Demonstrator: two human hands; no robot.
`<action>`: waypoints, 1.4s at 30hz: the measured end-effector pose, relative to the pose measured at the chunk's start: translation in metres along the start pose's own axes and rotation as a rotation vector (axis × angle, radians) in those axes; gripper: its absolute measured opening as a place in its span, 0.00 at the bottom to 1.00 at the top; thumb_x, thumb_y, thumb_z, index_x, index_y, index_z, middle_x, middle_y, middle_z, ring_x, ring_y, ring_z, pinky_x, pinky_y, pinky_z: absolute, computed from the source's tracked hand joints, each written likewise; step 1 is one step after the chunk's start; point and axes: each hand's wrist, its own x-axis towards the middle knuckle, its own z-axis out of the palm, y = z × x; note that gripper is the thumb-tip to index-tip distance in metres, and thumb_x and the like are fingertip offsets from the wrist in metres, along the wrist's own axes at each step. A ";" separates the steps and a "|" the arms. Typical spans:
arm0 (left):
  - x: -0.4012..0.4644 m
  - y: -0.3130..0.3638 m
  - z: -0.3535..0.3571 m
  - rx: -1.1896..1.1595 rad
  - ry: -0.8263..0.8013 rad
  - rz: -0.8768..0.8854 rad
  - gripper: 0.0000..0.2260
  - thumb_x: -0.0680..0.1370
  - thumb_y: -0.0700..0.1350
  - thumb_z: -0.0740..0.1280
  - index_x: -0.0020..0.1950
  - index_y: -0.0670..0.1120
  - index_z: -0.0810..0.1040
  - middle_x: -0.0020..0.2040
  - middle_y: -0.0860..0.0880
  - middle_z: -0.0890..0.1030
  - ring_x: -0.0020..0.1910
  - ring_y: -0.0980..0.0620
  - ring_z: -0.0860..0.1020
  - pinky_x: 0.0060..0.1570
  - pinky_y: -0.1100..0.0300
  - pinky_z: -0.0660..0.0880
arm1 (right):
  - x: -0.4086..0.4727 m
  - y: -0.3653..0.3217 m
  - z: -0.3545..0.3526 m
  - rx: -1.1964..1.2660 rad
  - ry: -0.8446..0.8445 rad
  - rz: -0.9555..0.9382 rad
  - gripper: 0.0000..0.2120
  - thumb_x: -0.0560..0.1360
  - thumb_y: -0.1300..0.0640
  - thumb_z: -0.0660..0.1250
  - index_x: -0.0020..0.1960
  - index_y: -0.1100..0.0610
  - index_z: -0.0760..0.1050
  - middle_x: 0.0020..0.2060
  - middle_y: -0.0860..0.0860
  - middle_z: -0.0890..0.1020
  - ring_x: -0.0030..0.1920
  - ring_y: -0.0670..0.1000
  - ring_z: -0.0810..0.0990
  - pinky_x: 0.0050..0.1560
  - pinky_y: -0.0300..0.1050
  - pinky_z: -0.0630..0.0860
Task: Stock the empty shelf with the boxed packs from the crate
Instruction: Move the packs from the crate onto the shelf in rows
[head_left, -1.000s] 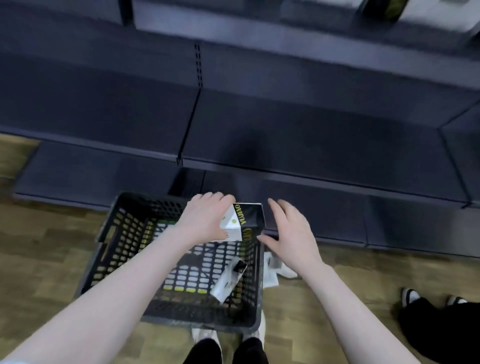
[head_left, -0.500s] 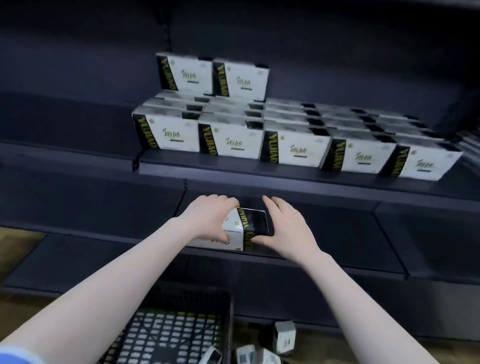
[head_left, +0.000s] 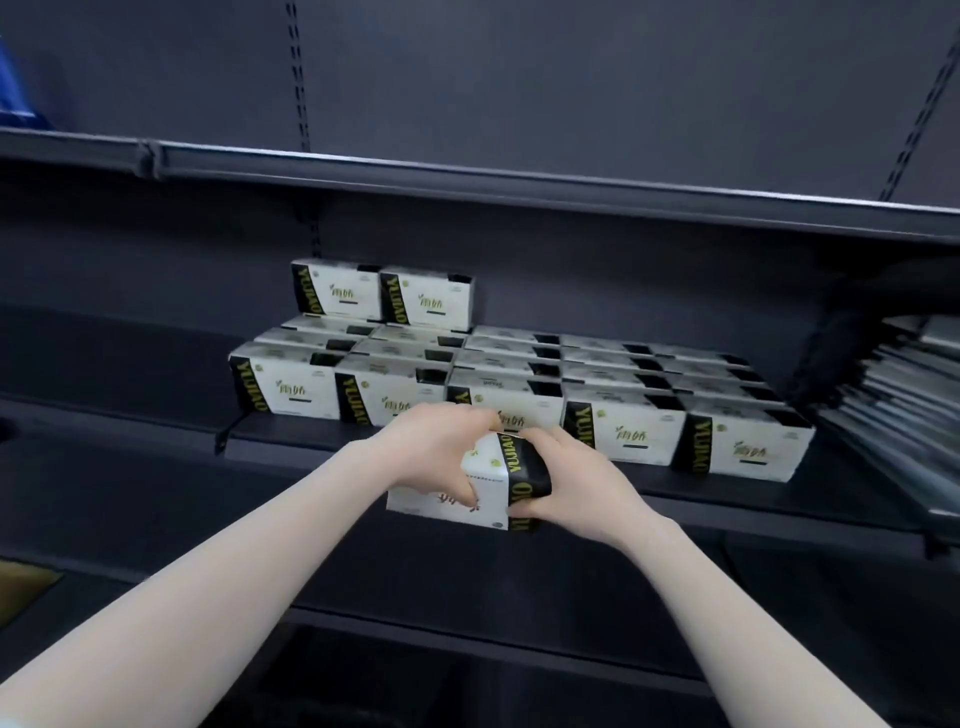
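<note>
A dark shelving unit (head_left: 519, 104) fills the view, w/ slotted uprights seen on the back panel. The middle shelf (head_left: 291, 439) is already stocked w/ rows of white boxed packs (head_left: 623, 384) bearing black side bands & yellow lettering; approx. five are seen across the front row, several rows deep, all upright & touching side by side. Two more packs (head_left: 382, 296) are stacked on top at the rear left, just beside each other. At the far right of the same shelf, a leaning batch of greyish flat items (head_left: 893, 395) is seen, too blurred to identify. An upper shelf (head_left: 519, 187) is seen above, its front edge bare. One boxed pack (head_left: 485, 478) is held in mid-air in front of the shelf edge, near the middle of the front row, tilted w/ its black band turned to the right. It is gripped from both sides: the left hand (head_left: 431, 457) is curled over its top & front face, fingers bent round it, & the right hand (head_left: 571, 486) is wrapped round the black-banded end, thumb underneath. Each grip is closed on the pack.
</note>
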 end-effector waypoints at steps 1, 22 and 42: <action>0.003 -0.001 -0.004 -0.006 0.008 0.006 0.31 0.64 0.55 0.75 0.63 0.51 0.68 0.48 0.56 0.74 0.49 0.53 0.75 0.43 0.56 0.74 | 0.002 0.001 -0.005 0.011 0.015 0.002 0.36 0.66 0.43 0.73 0.69 0.50 0.63 0.62 0.47 0.71 0.59 0.49 0.72 0.56 0.45 0.72; 0.050 -0.111 -0.016 -0.288 0.269 -0.243 0.31 0.76 0.67 0.53 0.77 0.56 0.56 0.77 0.51 0.58 0.76 0.51 0.55 0.72 0.55 0.54 | 0.098 0.060 -0.068 0.108 0.221 0.174 0.37 0.68 0.48 0.73 0.72 0.52 0.61 0.66 0.53 0.68 0.63 0.54 0.70 0.61 0.46 0.69; 0.118 -0.157 0.053 -0.109 0.024 -0.466 0.22 0.83 0.58 0.45 0.77 0.57 0.50 0.79 0.54 0.50 0.77 0.55 0.49 0.73 0.57 0.46 | 0.132 0.121 -0.034 0.745 0.259 0.183 0.26 0.65 0.56 0.77 0.59 0.43 0.71 0.52 0.39 0.79 0.51 0.33 0.76 0.50 0.34 0.72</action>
